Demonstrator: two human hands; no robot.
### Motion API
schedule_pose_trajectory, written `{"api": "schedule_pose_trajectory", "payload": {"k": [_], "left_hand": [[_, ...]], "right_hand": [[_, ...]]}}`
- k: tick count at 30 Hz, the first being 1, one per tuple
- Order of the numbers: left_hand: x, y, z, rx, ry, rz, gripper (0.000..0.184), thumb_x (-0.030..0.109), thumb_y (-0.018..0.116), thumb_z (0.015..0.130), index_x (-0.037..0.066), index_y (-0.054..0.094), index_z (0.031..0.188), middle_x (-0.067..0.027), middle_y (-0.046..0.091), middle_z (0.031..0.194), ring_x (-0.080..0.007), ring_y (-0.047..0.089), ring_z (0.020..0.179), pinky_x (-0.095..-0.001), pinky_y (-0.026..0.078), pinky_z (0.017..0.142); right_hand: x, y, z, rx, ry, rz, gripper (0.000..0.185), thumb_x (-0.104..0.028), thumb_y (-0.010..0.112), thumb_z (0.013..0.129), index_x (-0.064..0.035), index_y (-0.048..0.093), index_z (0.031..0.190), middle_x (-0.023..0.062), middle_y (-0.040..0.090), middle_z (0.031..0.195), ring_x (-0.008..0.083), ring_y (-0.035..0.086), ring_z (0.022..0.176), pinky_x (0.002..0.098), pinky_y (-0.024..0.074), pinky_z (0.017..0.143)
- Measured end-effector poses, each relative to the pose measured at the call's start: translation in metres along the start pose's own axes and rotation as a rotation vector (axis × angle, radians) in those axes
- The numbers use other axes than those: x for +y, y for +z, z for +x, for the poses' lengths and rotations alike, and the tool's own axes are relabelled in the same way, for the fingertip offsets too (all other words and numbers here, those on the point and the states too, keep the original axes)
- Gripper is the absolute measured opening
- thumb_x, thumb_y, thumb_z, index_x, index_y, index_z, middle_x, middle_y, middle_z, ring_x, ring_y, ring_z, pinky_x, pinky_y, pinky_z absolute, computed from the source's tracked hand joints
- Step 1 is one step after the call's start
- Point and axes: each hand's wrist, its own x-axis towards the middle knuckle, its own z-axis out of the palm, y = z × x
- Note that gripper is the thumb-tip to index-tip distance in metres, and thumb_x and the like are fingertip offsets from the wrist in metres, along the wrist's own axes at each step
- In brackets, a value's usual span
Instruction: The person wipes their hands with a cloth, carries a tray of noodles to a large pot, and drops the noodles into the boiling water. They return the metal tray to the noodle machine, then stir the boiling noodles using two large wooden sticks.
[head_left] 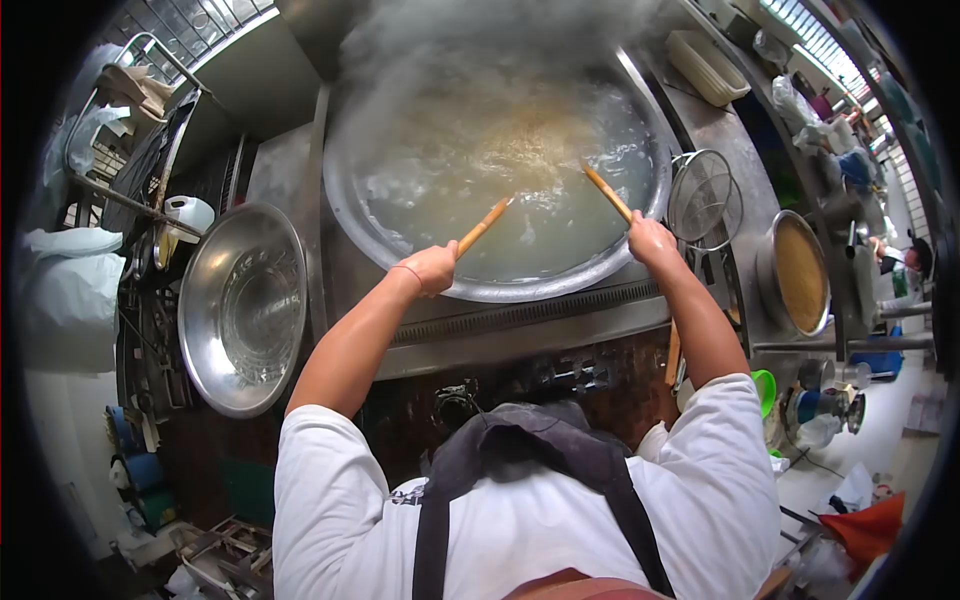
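A wide metal pot of cloudy, bubbling liquid sits on the steel stove, with steam over its far side. My left hand is closed around a wooden stick above the pot's near-left rim. On the near-right side my right hand grips a second wooden stick. Both sticks slant inward, with their far ends at the liquid; whatever lies under the surface is hidden. A yellowish-brown patch shows in the liquid beyond the stick ends.
An empty-looking metal basin stands at the left. Right of the pot are a wire strainer, a round pan with tan contents and pale trays. Another person is at the far right.
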Motion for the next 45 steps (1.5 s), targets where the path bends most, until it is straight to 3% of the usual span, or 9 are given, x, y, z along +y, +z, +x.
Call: {"api": "schedule_pose_trajectory", "payload": {"k": [9,14,17,21,26,31,33,34,45], "left_hand": [[-0.044,0.047,-0.096,-0.01,0.164,0.016,0.037,0.002,0.052,0.085,0.002,0.04,0.12,-0.019,0.065,0.074,-0.0299,0.068,0.063,-0.0439,0.054,0.058],[-0.084,0.075,-0.149,-0.014,0.151,-0.165,0.054,0.014,0.064,0.086,0.005,0.041,0.134,-0.0223,0.068,0.095,-0.0337,0.068,0.08,-0.0438,0.054,0.072],[-0.128,0.082,-0.187,0.046,0.141,-0.244,0.062,0.021,0.072,0.087,0.007,0.044,0.14,-0.0203,0.066,0.11,-0.0327,0.064,0.102,-0.0423,0.05,0.088],[-0.2,0.039,-0.269,0.147,0.148,-0.217,0.061,0.017,0.076,0.084,0.011,0.05,0.139,-0.0148,0.067,0.112,-0.0256,0.064,0.103,-0.0388,0.05,0.09],[-0.232,0.012,-0.311,0.326,0.041,-0.058,0.06,0.011,0.074,0.081,0.01,0.05,0.137,-0.0212,0.068,0.107,-0.0376,0.065,0.101,-0.0437,0.051,0.088],[-0.199,0.037,-0.237,0.407,-0.014,0.152,0.041,0.008,0.069,0.082,0.006,0.049,0.118,-0.0222,0.068,0.091,-0.0422,0.065,0.09,-0.0536,0.051,0.079],[-0.186,0.048,-0.184,0.378,-0.08,0.12,0.024,0.018,0.042,0.1,0.004,0.054,0.115,-0.0236,0.069,0.093,-0.0433,0.066,0.09,-0.0538,0.051,0.08],[-0.175,0.053,-0.161,0.391,-0.105,0.124,0.033,0.02,0.03,0.102,0.002,0.055,0.114,-0.0235,0.069,0.094,-0.0425,0.067,0.092,-0.0533,0.052,0.08],[-0.078,0.001,0.026,0.372,-0.22,-0.086,0.032,0.011,0.041,0.095,-0.004,0.056,0.12,-0.0281,0.068,0.106,-0.0423,0.066,0.103,-0.0496,0.052,0.09]], "right_hand": [[0.01,-0.005,-0.125,-0.016,0.118,-0.076,0.029,-0.018,0.039,0.098,-0.0001,0.058,0.11,0.0259,0.069,0.106,0.0425,0.065,0.104,0.0511,0.0516,0.091],[0.035,-0.003,-0.159,-0.077,0.224,-0.073,0.028,-0.015,0.056,0.088,0.0017,0.058,0.111,0.0256,0.068,0.111,0.0401,0.065,0.109,0.0487,0.0521,0.092],[0.006,-0.063,-0.229,-0.031,0.259,-0.124,0.024,-0.012,0.055,0.089,-0.0029,0.059,0.111,0.0233,0.068,0.11,0.0399,0.065,0.107,0.0484,0.0518,0.091],[-0.014,-0.133,-0.314,0.012,0.193,-0.232,0.024,-0.012,0.056,0.088,-0.0082,0.059,0.111,0.0193,0.069,0.104,0.0398,0.065,0.1,0.0502,0.0507,0.086],[-0.05,-0.155,-0.33,-0.042,0.096,-0.24,0.019,-0.015,0.055,0.09,-0.009,0.058,0.108,0.0187,0.069,0.099,0.0396,0.065,0.096,0.0515,0.0505,0.082],[-0.087,-0.066,-0.237,-0.092,-0.06,-0.323,0.031,-0.021,0.032,0.104,-0.0024,0.057,0.106,0.0201,0.071,0.095,0.0396,0.069,0.087,0.052,0.0551,0.077],[-0.1,-0.004,-0.187,-0.126,-0.059,-0.195,0.034,-0.018,0.031,0.103,0.0027,0.056,0.114,0.0221,0.071,0.099,0.0378,0.07,0.092,0.0511,0.056,0.078],[-0.114,0.013,-0.17,-0.138,-0.084,-0.182,0.037,-0.016,0.034,0.102,0.0067,0.052,0.123,0.023,0.071,0.101,0.0377,0.071,0.093,0.0498,0.0567,0.079],[-0.14,0.073,0.014,-0.05,-0.092,0.094,0.032,-0.013,0.038,0.098,0.0044,0.053,0.121,0.0258,0.07,0.101,0.0407,0.07,0.096,0.0487,0.0555,0.084]]}}
